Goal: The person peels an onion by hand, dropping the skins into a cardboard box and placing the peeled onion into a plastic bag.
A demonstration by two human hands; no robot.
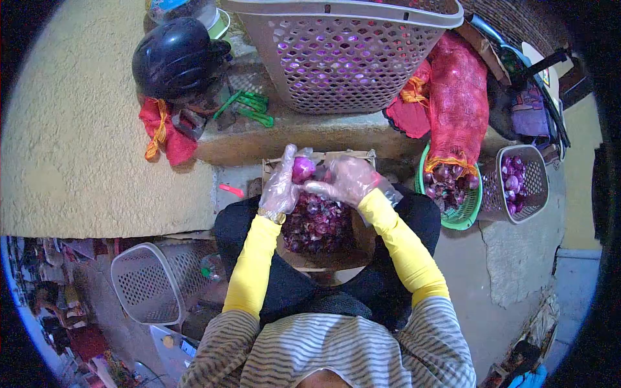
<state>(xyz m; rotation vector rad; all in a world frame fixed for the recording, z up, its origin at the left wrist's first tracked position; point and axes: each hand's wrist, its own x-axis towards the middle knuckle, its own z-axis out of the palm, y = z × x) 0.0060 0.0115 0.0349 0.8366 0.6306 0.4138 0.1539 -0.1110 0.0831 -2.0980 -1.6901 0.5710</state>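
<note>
My left hand (281, 185), in a clear plastic glove, is closed around a purple-red onion (303, 169). My right hand (350, 180), gloved the same way, is beside the onion with its fingers curled and its thumb pointing at my left hand. A bit of red shows near its palm, but what it holds is hidden. Both hands are above a cardboard box (326, 260) between my knees. Inside the box lies a heap of dark purple onion skins (317, 223).
A large perforated basket (349, 64) stands ahead on a ledge. At right are a red mesh sack (459, 97), a green basket (462, 213) and a grey basket (540, 184) with onions. A dark helmet (173, 58) sits left; another basket (145, 284) lies lower left.
</note>
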